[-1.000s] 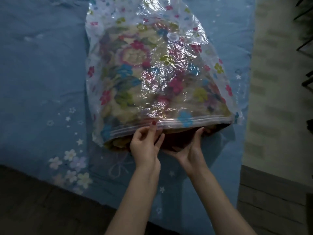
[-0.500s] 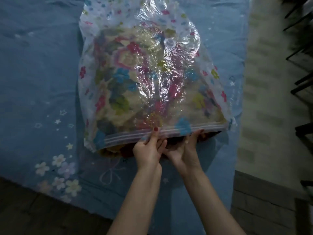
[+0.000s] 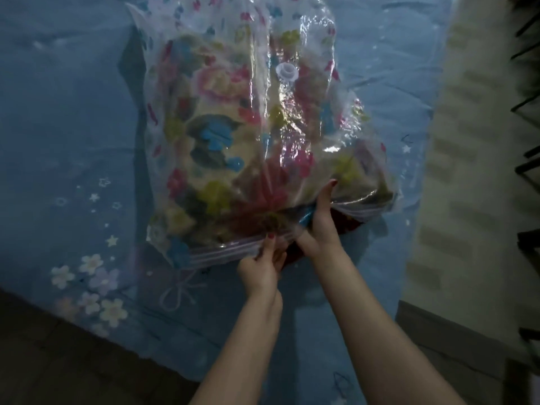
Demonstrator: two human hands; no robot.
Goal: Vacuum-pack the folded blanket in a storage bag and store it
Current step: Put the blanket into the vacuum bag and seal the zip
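Lying on the blue bed sheet (image 3: 73, 127), the clear flowered storage bag (image 3: 204, 68) holds the folded blanket (image 3: 222, 159), its round valve (image 3: 287, 72) facing up; the left hand (image 3: 261, 266) pinches the zip strip (image 3: 228, 251) as before; the right hand (image 3: 320, 226), half a second ago under the mouth, now grips the strip further along, bunching it upward; the bag has tilted, its right side lifted.

Clear plastic storage bag (image 3: 304, 92), printed with small coloured flowers, crinkled, lying lengthwise with mouth at near end. Round white valve (image 3: 287, 72) on top face, toward far end. Striped zip strip (image 3: 230, 250) along near edge. Folded floral blanket (image 3: 222, 159) inside, filling bag.
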